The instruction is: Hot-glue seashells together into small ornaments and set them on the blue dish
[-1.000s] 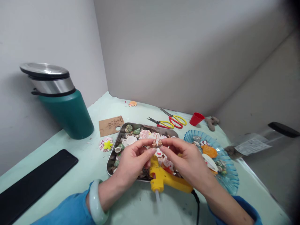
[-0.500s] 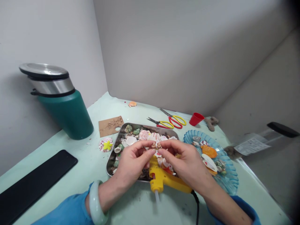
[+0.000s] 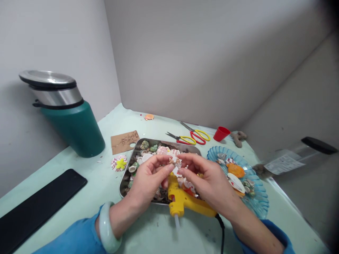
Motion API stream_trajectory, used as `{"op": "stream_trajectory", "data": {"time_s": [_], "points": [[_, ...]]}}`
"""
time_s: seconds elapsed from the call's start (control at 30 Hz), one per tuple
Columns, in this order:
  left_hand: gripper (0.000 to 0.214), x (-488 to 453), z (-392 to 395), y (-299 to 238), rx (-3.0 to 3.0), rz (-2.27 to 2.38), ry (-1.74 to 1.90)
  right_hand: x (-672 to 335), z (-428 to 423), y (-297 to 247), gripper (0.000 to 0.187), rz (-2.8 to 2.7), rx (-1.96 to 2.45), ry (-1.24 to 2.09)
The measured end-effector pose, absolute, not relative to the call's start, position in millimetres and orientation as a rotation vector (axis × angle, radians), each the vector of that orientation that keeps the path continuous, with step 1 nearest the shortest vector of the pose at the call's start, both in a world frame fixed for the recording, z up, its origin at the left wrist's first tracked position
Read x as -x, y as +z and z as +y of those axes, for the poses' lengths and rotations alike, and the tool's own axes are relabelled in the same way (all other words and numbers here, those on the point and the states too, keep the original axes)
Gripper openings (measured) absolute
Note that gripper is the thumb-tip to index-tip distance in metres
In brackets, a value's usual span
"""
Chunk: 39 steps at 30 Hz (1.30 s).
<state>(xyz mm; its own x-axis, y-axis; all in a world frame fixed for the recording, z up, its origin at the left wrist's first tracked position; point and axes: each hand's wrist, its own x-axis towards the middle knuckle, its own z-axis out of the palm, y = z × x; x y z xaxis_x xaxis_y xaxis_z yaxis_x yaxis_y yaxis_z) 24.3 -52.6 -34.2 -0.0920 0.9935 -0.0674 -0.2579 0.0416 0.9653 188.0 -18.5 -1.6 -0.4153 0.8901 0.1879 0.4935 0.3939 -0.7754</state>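
Shells (image 3: 175, 162) sit pinched between both hands above the tray (image 3: 125, 176); left hand (image 3: 148, 180) and right hand (image 3: 209, 181) meet fingertip to fingertip, each grasping the small joined cluster, which hangs over the tray's middle. At 6 o'clock from the cluster lies the glue gun (image 3: 185, 203), nozzle toward the tray, cord trailing to 5 o'clock; at 3 o'clock, the blue plate (image 3: 261, 208) holds more shells; at 12 to 1 o'clock lie scissors (image 3: 194, 135) and a red cup (image 3: 221, 133); at 10 o'clock stands the flask (image 3: 71, 116), with the card (image 3: 124, 141) nearer. Judging by the gun set down, gluing seems done and pressing is under way; many loose shells remain.
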Motion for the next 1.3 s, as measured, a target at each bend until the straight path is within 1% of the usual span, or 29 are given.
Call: {"op": "stream_trajectory", "data": {"time_s": [0.33, 0.5, 0.7, 0.77, 0.93, 1.13, 1.3], "points": [[0.032, -22.4, -52.7, -35.3, -0.949, 1.023, 1.288, -189.7, -19.3, 3.5, 0.028, -2.136, 1.062, 0.785], [0.022, -22.0, -54.6, -34.2, -0.948, 0.993, 1.275, -190.0, -19.3, 5.0, 0.02, -2.157, 1.074, 0.758], [0.02, -22.6, -53.7, -33.5, -0.919, 0.997, 1.281, -191.1, -19.1, 5.3, 0.024, -2.152, 1.071, 0.866], [0.02, -22.5, -53.0, -33.6, -0.912, 1.002, 1.28, -191.6, -19.3, 5.0, 0.022, -2.147, 1.074, 0.887], [0.02, -21.0, -52.4, -36.3, -0.862, 0.957, 1.22, -191.2, -18.8, 5.9, 0.01, -2.158, 1.109, 0.783], [0.02, -19.8, -53.1, -37.9, -0.834, 0.92, 1.165, -191.3, -18.0, 7.8, 0.018, -2.215, 0.98, 0.683], [0.021, -19.9, -53.1, -36.8, -0.84, 0.903, 1.151, -192.5, -17.5, 8.7, 0.01, -2.282, 0.853, 0.6]]}}
